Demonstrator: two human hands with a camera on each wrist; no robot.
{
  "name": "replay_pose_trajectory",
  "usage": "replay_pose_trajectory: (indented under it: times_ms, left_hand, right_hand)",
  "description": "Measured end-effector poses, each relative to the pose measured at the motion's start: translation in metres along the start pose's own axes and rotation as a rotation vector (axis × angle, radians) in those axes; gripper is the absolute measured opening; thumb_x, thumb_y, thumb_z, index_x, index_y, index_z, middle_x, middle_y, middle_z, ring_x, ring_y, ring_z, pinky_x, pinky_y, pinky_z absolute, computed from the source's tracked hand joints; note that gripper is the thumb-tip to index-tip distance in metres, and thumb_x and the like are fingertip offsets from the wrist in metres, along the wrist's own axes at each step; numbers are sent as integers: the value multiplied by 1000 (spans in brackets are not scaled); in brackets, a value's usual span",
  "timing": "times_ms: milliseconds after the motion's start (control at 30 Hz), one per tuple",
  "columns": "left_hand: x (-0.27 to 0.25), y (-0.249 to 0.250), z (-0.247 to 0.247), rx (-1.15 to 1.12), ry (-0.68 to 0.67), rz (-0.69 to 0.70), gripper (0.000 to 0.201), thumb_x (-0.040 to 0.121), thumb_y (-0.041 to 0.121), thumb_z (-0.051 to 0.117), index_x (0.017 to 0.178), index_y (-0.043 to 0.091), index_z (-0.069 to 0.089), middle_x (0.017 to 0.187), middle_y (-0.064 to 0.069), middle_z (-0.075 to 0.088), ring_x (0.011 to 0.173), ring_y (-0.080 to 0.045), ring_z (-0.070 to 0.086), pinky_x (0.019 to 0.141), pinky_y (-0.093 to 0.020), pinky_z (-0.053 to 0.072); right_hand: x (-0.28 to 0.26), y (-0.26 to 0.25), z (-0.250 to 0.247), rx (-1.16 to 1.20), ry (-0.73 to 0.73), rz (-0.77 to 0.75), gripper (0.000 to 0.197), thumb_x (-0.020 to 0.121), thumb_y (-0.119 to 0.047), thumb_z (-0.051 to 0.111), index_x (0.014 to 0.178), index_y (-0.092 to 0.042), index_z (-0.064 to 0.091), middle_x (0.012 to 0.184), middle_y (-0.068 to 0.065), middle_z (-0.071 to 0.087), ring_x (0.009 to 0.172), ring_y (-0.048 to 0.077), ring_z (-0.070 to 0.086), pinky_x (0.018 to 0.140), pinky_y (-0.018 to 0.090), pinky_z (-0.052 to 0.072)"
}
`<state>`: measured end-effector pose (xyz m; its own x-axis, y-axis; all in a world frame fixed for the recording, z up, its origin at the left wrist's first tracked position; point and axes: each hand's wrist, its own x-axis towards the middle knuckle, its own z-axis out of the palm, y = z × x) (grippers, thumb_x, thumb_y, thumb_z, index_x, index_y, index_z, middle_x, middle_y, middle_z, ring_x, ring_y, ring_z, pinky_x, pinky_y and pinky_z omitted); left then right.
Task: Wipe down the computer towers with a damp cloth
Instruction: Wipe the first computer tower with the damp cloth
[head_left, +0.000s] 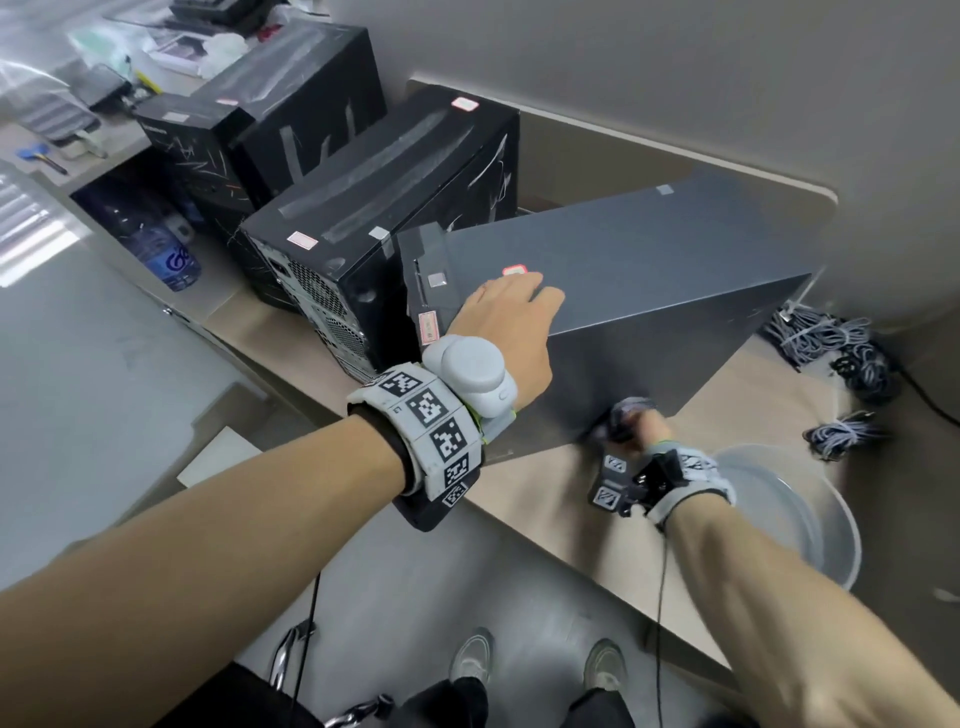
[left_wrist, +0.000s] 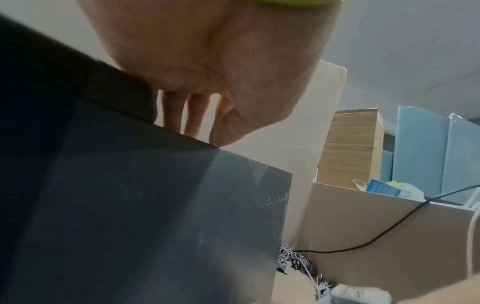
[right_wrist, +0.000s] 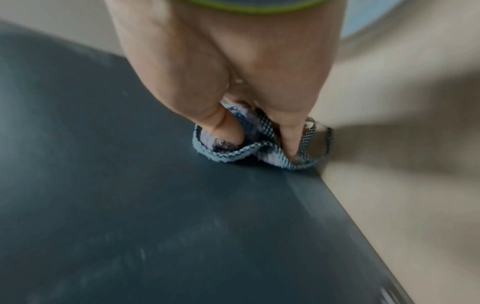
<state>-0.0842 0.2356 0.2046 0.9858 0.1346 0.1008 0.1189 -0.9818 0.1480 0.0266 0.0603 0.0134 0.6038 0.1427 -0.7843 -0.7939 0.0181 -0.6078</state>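
A grey computer tower (head_left: 649, 270) stands tilted on a low beige platform (head_left: 545, 493). My left hand (head_left: 506, 317) rests on its top near the front corner, fingers laid flat across the top and thumb down the side; the left wrist view shows those fingers (left_wrist: 192, 117) on the tower (left_wrist: 155, 216). My right hand (head_left: 641, 428) presses a bunched blue-grey checked cloth (head_left: 626, 410) against the side panel's lower edge. In the right wrist view the thumb and a finger of my right hand (right_wrist: 259, 142) dig into the cloth (right_wrist: 226, 158) on the streaked panel (right_wrist: 130, 195). Two black towers (head_left: 384, 208) (head_left: 291, 104) stand behind to the left.
A grey plastic basin (head_left: 779, 509) sits on the floor right of my right hand. Bundled cables (head_left: 831, 338) lie by the wall beyond the grey tower. A water bottle (head_left: 156, 244) stands left of the black towers. A cardboard box (left_wrist: 350, 144) stands farther off.
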Motion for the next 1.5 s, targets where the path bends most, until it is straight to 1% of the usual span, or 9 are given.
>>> replay_pose_trajectory:
  times_ms: [100,200,267,467,600,800,967,1100,1500]
  left_hand:
    - [6,22,0,-6,21,-37,29,89,13,47,117,15,54,120,0,51,111,-26,46,84,-36,37]
    - [10,24,5,14,55,-68,25,94,25,44,117,19,54,120,3,51,117,-23,44,88,-36,36]
    - [14,27,6,-2,76,-103,25,95,29,45,116,20,55,122,3,51,119,-24,43,91,-39,36]
    - [21,35,14,40,202,-184,18,91,31,50,105,22,54,111,2,51,104,-25,47,82,-39,36]
    - [19,35,16,67,222,-173,16,90,31,50,103,22,54,107,2,51,99,-23,48,79,-38,36]
    - [19,36,13,90,206,-173,16,91,31,50,102,20,54,103,0,50,96,-24,47,75,-38,37]
    - [16,32,17,121,245,-144,16,89,30,50,100,19,55,98,0,52,91,-25,50,71,-34,33]
    - [16,31,18,129,243,-146,16,89,30,50,100,19,55,98,0,52,91,-25,50,71,-35,33]
    - [19,32,12,195,154,-121,17,93,31,45,105,20,49,103,-1,49,97,-27,48,68,-35,31]
  right_hand:
    - [-5,29,39,70,-89,148,24,87,9,32,71,-4,44,62,15,52,68,28,52,49,35,57]
    - [-11,27,47,31,-128,135,26,87,11,29,68,-3,41,68,13,45,64,27,48,88,44,50]
    - [-4,7,21,24,-120,109,26,91,7,29,72,-5,41,73,13,45,66,25,49,94,42,46]
    - [34,-50,-53,-20,43,-34,23,99,-6,31,80,-18,39,88,2,43,77,16,51,76,33,52]
    - [29,-19,-24,-105,-85,52,23,95,-1,33,80,-16,40,87,4,44,77,17,52,71,32,53]
    - [12,19,31,-57,-173,203,27,85,10,25,68,-8,34,63,9,33,54,23,32,46,30,49]
    - [25,-32,-28,-133,-87,66,25,95,-1,32,74,-11,41,33,-6,53,59,17,54,44,22,50]
    - [25,-61,-62,-147,66,-65,28,100,-3,31,75,-15,38,66,5,57,59,12,57,34,14,43]
    - [39,-40,-29,-139,-52,-7,20,90,3,46,77,-12,46,84,9,48,75,19,54,81,36,56]
